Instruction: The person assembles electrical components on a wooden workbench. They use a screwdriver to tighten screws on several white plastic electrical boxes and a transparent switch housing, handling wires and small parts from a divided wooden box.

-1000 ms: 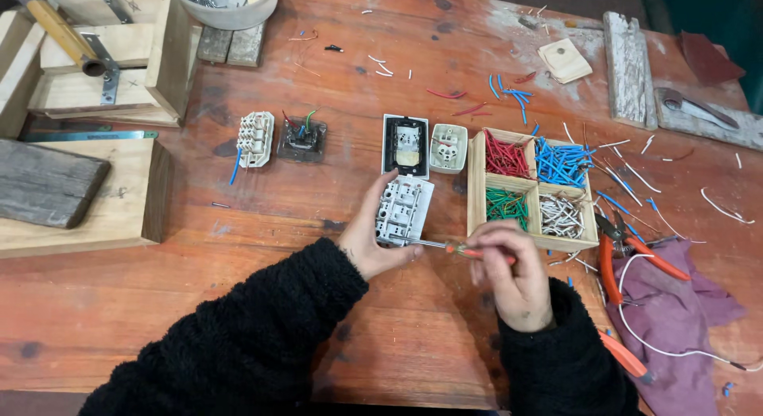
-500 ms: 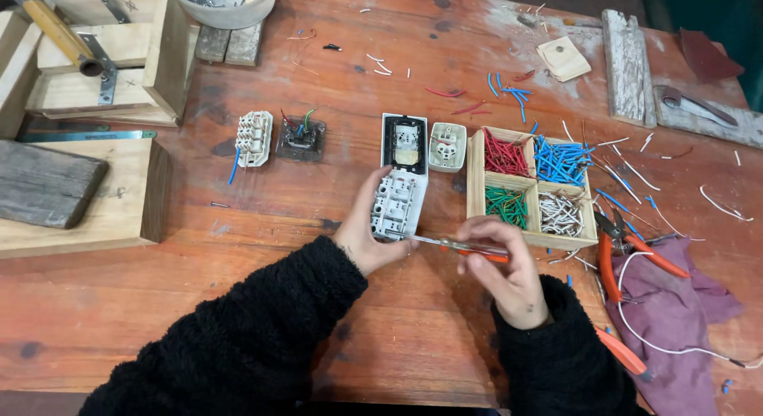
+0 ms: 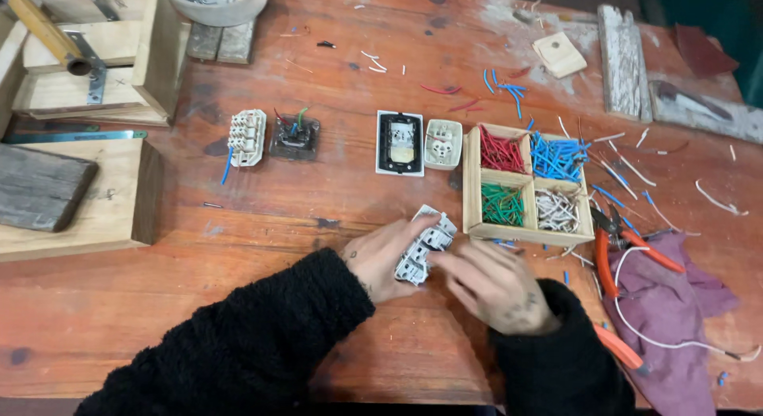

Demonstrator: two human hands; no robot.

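Note:
My left hand (image 3: 383, 259) grips a white socket module (image 3: 423, 247) just above the wooden table (image 3: 238, 225), near its front edge. My right hand (image 3: 494, 285) lies palm down beside it, its fingertips on the module's right side. No screwdriver shows in it. A wooden four-compartment tray (image 3: 470, 181) stands right behind the hands, with red wires (image 3: 499, 150), blue wires (image 3: 556, 155), green wires (image 3: 502, 203) and white wires (image 3: 556, 211).
A white-framed socket (image 3: 400, 142), a small white insert (image 3: 443, 143), a white terminal block (image 3: 246, 136) and a dark module (image 3: 294, 136) lie mid-table. Orange-handled pliers (image 3: 628, 243) and a purple cloth (image 3: 675, 313) are to the right. Wooden boxes (image 3: 75, 193) and a hammer (image 3: 48, 30) sit left.
The orange-handled screwdriver seen in my right hand is out of sight now. Both hands and the module have dropped lower and nearer the table, and my right hand has closed in on the module.

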